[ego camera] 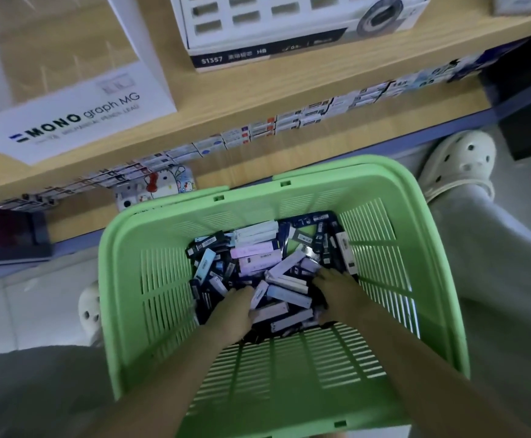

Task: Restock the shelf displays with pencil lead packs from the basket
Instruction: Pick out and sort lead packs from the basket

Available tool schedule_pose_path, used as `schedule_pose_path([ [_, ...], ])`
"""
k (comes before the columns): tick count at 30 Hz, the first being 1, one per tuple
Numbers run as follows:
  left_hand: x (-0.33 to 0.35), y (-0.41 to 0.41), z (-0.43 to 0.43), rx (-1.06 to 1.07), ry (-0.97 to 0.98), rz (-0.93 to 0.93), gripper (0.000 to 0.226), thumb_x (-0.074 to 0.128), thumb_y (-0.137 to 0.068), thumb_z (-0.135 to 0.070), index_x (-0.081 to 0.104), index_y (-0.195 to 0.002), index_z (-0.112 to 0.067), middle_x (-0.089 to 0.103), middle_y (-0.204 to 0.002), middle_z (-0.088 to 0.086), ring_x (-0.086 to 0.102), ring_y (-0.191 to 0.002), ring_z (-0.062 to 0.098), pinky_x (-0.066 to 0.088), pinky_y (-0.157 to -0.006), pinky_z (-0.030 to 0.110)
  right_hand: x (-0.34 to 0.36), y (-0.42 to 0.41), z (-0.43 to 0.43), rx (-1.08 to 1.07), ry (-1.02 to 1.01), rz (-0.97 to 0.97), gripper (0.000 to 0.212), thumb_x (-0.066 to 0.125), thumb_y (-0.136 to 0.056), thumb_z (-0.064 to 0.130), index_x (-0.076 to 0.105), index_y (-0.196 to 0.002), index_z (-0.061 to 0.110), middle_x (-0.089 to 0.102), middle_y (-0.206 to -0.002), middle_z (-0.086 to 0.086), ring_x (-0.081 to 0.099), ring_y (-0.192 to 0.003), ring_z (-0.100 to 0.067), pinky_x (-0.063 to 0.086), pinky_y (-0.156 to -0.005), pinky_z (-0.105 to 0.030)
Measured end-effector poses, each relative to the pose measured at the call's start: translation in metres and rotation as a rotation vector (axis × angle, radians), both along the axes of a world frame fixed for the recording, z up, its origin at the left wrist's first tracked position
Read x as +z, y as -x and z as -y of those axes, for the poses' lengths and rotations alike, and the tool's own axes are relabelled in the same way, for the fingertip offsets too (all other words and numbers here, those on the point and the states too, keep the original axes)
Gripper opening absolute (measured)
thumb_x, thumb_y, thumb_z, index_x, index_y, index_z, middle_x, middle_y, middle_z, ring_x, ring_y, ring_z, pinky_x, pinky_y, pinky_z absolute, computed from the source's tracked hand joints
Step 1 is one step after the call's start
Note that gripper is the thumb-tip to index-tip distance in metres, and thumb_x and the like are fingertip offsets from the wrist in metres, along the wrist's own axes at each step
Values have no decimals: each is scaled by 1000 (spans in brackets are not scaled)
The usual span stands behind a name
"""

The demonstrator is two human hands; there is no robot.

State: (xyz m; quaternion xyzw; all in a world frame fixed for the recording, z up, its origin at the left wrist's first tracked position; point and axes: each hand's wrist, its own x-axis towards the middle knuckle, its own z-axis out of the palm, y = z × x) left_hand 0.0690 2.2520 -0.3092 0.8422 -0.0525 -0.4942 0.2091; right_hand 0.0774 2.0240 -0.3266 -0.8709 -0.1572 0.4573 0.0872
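Observation:
A green plastic basket sits between my knees, its bottom covered with a pile of pencil lead packs in dark blue, white, pink and lilac. Both my hands reach down into that pile. My left hand lies on the packs at the near left, fingers down among them. My right hand is at the near right, fingers dug into the packs. Whether either hand holds a pack is hidden. On the wooden shelf beyond the basket stand a white MONO graph MG display box and a white S1357 HB display box.
A lower shelf edge carries a row of small packs running from left to upper right. A cartoon-printed item sits beside the basket's far rim. My feet in pale clogs rest on the tiled floor either side of the basket.

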Motion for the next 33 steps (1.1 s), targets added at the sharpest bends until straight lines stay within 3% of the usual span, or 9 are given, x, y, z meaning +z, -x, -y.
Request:
schedule_pose_path([
  [2, -1, -2, 3, 74, 28, -42, 11, 39, -99, -13, 32, -92, -15, 35, -73, -3, 38, -70, 15, 29, -64, 30, 3, -2, 0, -39, -24, 5, 61, 69, -79, 34, 45, -131, 13, 46, -137, -5, 39, -129, -21, 34, -99, -32],
  [6, 3, -6, 11, 263, 133, -96, 7, 37, -99, -9, 35, -105, -12, 52, -87, 6, 49, -70, 20, 38, -62, 30, 13, -5, 1, -158, -94, -125, 42, 68, -83, 20, 56, -121, 8, 61, -122, -9, 58, -110, -25, 45, -85, -29],
  [8, 9, -8, 15, 380, 179, -67, 16, 39, -99, -8, 40, -115, -7, 51, -83, 2, 44, -61, 15, 34, -55, 26, 18, -5, 4, -178, -85, -111, 35, 68, -83, 24, 61, -114, 10, 65, -114, -8, 61, -104, -25, 47, -80, -29],
  [13, 19, -13, 24, 666, 262, -146, 21, 36, -100, -6, 38, -120, 0, 57, -93, 7, 60, -77, 17, 45, -67, 22, 34, -11, 8, -339, -11, 39, 30, 66, -82, 45, 69, -104, 25, 70, -99, -1, 64, -92, -19, 47, -73, -26],
  [17, 27, -17, 34, 777, 291, -242, 4, 37, -99, -5, 40, -102, -7, 44, -82, 5, 43, -70, 12, 38, -56, 12, 41, -13, 2, -444, -90, 12, 34, 67, -83, 44, 67, -105, 18, 70, -96, -3, 63, -86, -20, 46, -68, -26],
  [21, 39, -22, 41, 756, 361, -298, 29, 32, -102, -36, 38, -122, -15, 42, -114, -1, 43, -102, 8, 32, -86, 25, 55, -16, -14, -870, -421, -122, 43, 69, -83, 32, 60, -99, -7, 60, -79, -20, 52, -69, -18, 47, -66, -31],
  [24, 52, -24, 45, 733, 521, -318, 45, 32, -99, -46, 31, -140, -28, 38, -128, -12, 37, -121, 2, 29, -98, 22, 69, -22, -28, -1114, -624, -199, 15, 64, -88, 20, 65, -92, 5, 67, -91, -17, 63, -82, -22, 56, -80, -36],
  [28, 60, -27, 40, 687, 588, -217, 37, 41, -99, -35, 43, -132, -19, 57, -123, 5, 61, -94, 7, 50, -79, 18, 83, -31, -43, -1265, -798, -304, 7, 60, -90, 11, 67, -93, 12, 70, -88, -6, 68, -78, -14, 56, -77, -22],
  [33, 77, -34, 19, 667, 619, -154, 29, 47, -98, -20, 50, -125, -11, 65, -104, 15, 64, -71, 9, 53, -70, 21, 94, -37, -49, -935, -725, -129, 9, 57, -93, 18, 65, -93, 22, 61, -82, 17, 54, -69, 14, 40, -68, -2],
])
